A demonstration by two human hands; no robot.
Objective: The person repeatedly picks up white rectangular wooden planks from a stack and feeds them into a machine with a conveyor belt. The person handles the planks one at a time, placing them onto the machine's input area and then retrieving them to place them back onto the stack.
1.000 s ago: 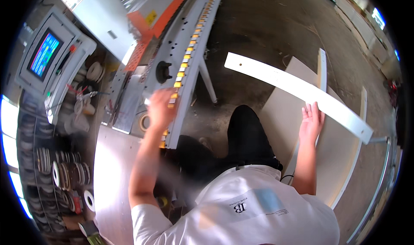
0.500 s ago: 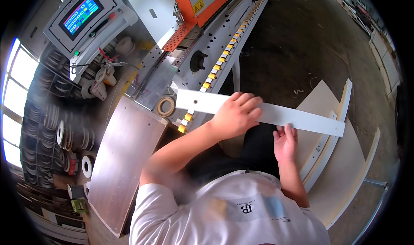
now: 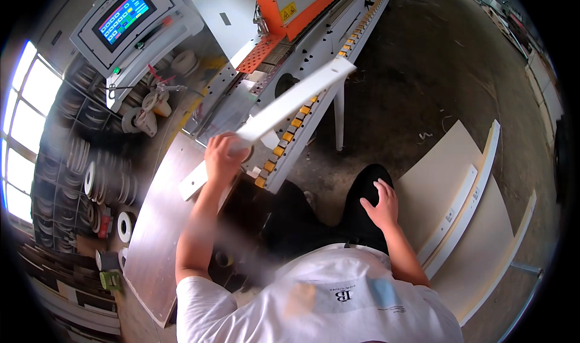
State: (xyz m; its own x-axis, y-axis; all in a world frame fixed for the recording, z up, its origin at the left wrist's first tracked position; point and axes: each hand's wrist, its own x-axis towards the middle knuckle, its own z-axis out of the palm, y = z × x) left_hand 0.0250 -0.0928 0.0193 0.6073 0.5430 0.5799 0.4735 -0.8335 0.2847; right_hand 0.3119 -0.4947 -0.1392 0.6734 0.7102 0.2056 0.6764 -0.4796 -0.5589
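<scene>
A long, narrow white board [image 3: 293,103] is gripped in my left hand [image 3: 222,155], fingers wrapped round it toward its near end. It slants from above the brown tabletop [image 3: 160,240] up to the right, across the edge of the orange and grey machine [image 3: 273,47] and its row of yellow rollers [image 3: 279,151]. A hole shows near its far end. My right hand [image 3: 382,204] holds nothing; its fingers are apart, over my right thigh. A tape roll beneath the board is mostly hidden by my left hand.
A control panel [image 3: 125,18] with a lit screen hangs at the upper left. Shelves of edging rolls [image 3: 78,161] stand at the left. Large pale panels [image 3: 432,180] and white strips [image 3: 450,219] are stacked on my right. The machine's leg [image 3: 339,119] reaches the floor.
My left hand has carried the white board left and swung it from nearly level to steeply slanted. The right hand has let go of it and dropped back toward my thigh.
</scene>
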